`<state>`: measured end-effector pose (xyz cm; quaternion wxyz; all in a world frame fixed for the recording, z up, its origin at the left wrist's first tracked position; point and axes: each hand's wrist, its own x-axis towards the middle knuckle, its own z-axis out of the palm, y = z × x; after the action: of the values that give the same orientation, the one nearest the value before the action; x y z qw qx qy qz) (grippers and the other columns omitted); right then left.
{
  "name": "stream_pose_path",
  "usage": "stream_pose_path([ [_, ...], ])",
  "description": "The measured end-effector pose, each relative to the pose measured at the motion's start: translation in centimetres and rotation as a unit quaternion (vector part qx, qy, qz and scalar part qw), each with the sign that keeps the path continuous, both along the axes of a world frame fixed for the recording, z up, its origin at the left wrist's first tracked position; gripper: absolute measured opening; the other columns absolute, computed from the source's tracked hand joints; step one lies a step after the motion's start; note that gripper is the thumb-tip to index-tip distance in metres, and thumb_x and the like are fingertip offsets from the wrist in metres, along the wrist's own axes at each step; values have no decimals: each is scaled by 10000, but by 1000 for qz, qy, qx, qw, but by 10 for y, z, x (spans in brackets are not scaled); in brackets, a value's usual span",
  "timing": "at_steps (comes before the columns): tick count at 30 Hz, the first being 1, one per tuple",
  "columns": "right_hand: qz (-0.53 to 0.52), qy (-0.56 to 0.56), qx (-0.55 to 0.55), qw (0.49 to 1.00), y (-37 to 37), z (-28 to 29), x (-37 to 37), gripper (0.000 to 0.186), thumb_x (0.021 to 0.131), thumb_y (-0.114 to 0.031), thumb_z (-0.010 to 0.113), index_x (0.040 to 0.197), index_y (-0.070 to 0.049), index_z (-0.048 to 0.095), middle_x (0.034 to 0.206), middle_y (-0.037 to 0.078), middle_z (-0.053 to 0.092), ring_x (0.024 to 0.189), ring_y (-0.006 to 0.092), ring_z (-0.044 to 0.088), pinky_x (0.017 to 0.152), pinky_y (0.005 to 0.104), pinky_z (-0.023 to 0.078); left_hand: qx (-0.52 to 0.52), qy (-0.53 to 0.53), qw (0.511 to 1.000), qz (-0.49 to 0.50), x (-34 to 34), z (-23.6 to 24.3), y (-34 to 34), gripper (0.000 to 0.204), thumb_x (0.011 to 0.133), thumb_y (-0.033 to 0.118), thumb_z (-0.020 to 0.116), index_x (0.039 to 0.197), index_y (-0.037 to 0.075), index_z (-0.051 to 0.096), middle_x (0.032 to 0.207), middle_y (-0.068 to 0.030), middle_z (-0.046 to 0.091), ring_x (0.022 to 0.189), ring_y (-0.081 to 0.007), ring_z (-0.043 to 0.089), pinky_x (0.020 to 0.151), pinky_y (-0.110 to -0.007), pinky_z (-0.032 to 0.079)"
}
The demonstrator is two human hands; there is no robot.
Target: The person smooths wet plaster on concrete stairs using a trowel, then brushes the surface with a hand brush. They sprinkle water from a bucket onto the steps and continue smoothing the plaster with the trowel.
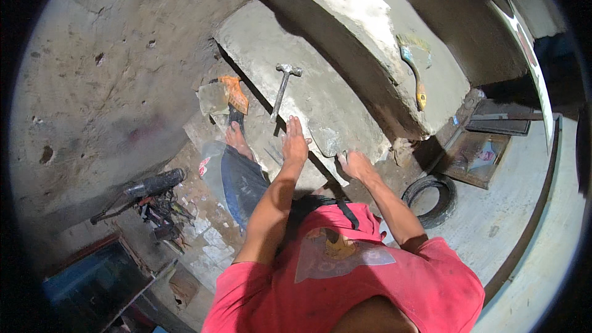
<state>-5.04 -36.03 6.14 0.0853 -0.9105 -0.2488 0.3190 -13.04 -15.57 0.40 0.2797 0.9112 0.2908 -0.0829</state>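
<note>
My left hand (295, 144) lies flat, fingers stretched, on the front edge of a cement-plastered step (308, 80). Just right of it, my right hand (356, 164) is closed round the handle of a trowel, whose metal blade (328, 142) rests against the step's surface. Beyond my left hand, a hammer (287, 76) with a metal head lies on the step. An orange-handled tool (235, 94), possibly a saw, is at the left of the step near my bare foot (239, 142). A brush (415, 77) with a yellow handle lies on the upper step.
A rough plastered wall (111, 86) rises at left, with a dark tool pile (160, 209) at its foot. A black tire (431, 200) and flat boards (472, 160) are at right. A thin white panel (530, 68) stands beside the upper step. A dark bluish object (86, 283) is at lower left.
</note>
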Motion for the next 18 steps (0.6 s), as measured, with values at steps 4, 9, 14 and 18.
stream_pose_path([
  [4, -30, 12, 50, 998, 48, -14, 29, 577, 1018, -438, 511, 1046, 108, 697, 1002, 379, 674, 1008, 532, 659, 894, 584, 525, 12, 33, 999, 0, 1, 6, 1, 1004, 890, 316, 763, 1645, 79, 145, 1731, -78, 134, 1579, -269, 193, 1229, -568, 272],
  [9, -12, 8, 66, 998, 51, -7, 31, 565, 1020, -429, 515, 1020, 105, 700, 988, 380, 673, 998, 533, 658, 890, 592, 514, 14, 75, 997, 19, 8, 18, 13, 1142, 818, 391, 834, 1648, 75, 115, 1734, -84, 119, 1582, -272, 178, 1257, -578, 191],
  [14, 30, 32, 8, 999, 38, -6, 24, 548, 1031, -432, 500, 1009, 73, 712, 1004, 365, 679, 996, 539, 656, 880, 581, 521, 44, 67, 997, 4, 11, 21, 18, 1180, 780, 400, 863, 1641, 56, 133, 1723, -102, 156, 1577, -282, 192, 1254, -567, 205],
  [18, 4, 23, 42, 999, 71, -21, 46, 555, 1016, -441, 514, 1039, 79, 708, 1025, 361, 680, 1018, 530, 655, 898, 571, 524, 32, 32, 998, 47, 4, 17, 16, 1202, 753, 414, 880, 1630, 28, 155, 1711, -130, 184, 1568, -289, 213, 1248, -562, 223],
])
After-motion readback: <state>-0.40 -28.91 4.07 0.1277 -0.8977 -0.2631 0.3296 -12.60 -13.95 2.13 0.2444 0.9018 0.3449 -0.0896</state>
